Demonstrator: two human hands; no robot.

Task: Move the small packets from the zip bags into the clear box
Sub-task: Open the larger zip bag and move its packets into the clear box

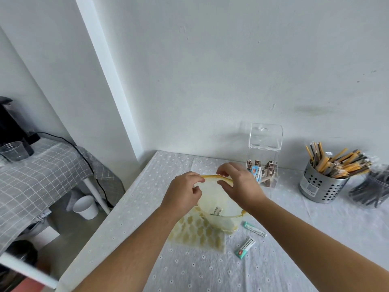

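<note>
Both hands, left hand [185, 191] and right hand [237, 184], pinch the zip bag [219, 199]'s yellow seal; peel evenly above the table [189, 270] middle.

left hand [182, 191]: pinching yellow zip strip of zip bag [219, 199], held above table [294, 228]
right hand [240, 182]: pinching same strip, other end
bag contents: one packet [216, 211] visible inside
table: two teal packets [245, 248], patterned bag [200, 232] flat
clear box [264, 157]: lid up, packets inside
</note>
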